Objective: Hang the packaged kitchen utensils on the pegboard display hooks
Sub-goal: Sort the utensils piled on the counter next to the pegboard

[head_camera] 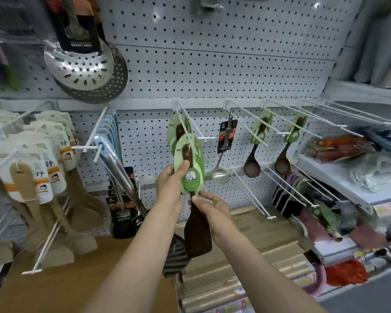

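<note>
A dark wooden spatula (196, 233) on an oval green card (190, 168) is hanging just in front of the white pegboard (212, 64), its card threaded onto a thin white wire hook (190, 123) where a second green-carded utensil (178, 129) is already sitting behind it. The left hand (169, 186) is pinching the card's left edge, thumb pressing on its glossy face. The right hand (212, 206) is holding the smooth brown handle just below the card, between thumb and forefinger. To the right, a steel ladle (221, 168) and two dark wooden spoons (252, 163) are hanging on neighbouring hooks, with bare wire prongs sticking out between them. To the left, shiny metal utensils (113, 159) and pale wooden spatulas (32, 188) in cream cards are crowding their hooks. Perforated steel skimmers (84, 68) are hanging above. Brown cardboard (61, 279) is lying below the arms.
</note>
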Demonstrator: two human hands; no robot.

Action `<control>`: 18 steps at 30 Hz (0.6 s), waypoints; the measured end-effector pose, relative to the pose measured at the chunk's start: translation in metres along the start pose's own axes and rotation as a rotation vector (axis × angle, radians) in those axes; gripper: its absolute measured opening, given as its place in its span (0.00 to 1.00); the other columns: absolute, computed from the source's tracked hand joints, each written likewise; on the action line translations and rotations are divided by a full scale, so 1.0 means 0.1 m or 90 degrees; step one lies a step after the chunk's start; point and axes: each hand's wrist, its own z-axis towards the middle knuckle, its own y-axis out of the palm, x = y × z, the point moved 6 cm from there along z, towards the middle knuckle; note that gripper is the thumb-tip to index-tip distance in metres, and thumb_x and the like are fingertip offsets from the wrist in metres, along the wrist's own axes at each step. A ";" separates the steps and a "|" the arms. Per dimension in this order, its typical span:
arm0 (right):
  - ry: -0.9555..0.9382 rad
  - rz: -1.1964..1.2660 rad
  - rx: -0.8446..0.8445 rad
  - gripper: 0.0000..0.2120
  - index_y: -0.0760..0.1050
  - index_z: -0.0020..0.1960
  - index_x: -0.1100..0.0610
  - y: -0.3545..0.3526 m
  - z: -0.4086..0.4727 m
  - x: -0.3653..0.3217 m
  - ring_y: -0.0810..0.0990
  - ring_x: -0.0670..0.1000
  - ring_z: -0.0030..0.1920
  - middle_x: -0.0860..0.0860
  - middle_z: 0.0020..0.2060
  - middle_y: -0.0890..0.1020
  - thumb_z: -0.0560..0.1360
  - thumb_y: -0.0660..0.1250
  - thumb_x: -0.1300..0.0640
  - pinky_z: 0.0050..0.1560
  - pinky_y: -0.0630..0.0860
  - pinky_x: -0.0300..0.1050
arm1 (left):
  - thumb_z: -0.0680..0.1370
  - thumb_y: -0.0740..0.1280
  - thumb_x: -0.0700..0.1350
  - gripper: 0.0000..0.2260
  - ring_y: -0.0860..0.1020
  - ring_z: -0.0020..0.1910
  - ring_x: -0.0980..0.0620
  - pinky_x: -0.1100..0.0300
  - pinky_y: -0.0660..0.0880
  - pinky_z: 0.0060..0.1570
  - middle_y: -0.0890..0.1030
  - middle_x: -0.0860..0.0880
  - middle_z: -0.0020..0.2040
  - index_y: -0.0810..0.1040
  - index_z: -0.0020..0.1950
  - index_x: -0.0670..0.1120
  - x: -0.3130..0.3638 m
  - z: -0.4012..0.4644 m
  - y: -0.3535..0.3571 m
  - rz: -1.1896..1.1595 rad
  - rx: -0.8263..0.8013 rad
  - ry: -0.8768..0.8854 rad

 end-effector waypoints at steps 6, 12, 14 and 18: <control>-0.014 -0.027 0.000 0.17 0.79 0.60 0.55 0.08 0.15 -0.07 0.86 0.54 0.54 0.56 0.48 0.88 0.73 0.78 0.59 0.64 0.79 0.53 | 0.77 0.74 0.43 0.05 0.86 0.41 0.49 0.53 0.82 0.43 0.87 0.43 0.47 0.82 0.50 0.43 0.10 0.15 0.03 0.014 0.015 0.006; -0.002 -0.022 0.008 0.18 0.79 0.60 0.56 0.07 0.15 -0.06 0.86 0.54 0.53 0.56 0.48 0.88 0.72 0.78 0.59 0.63 0.80 0.53 | 0.78 0.73 0.42 0.04 0.85 0.38 0.51 0.58 0.81 0.35 0.87 0.46 0.44 0.82 0.51 0.43 0.14 0.10 0.05 0.025 0.025 -0.008; 0.001 -0.022 0.018 0.18 0.79 0.60 0.57 0.05 0.11 -0.07 0.86 0.54 0.52 0.56 0.47 0.88 0.73 0.78 0.59 0.60 0.81 0.51 | 0.78 0.72 0.42 0.03 0.85 0.37 0.52 0.59 0.80 0.34 0.87 0.46 0.44 0.82 0.51 0.43 0.14 0.07 0.08 0.027 0.028 -0.017; -0.011 -0.060 0.051 0.18 0.79 0.62 0.56 -0.05 -0.01 -0.14 0.85 0.53 0.50 0.55 0.49 0.86 0.74 0.77 0.58 0.53 0.83 0.48 | 0.79 0.71 0.43 0.05 0.84 0.41 0.51 0.59 0.80 0.37 0.86 0.44 0.50 0.82 0.53 0.43 0.14 0.04 0.12 0.044 0.034 -0.034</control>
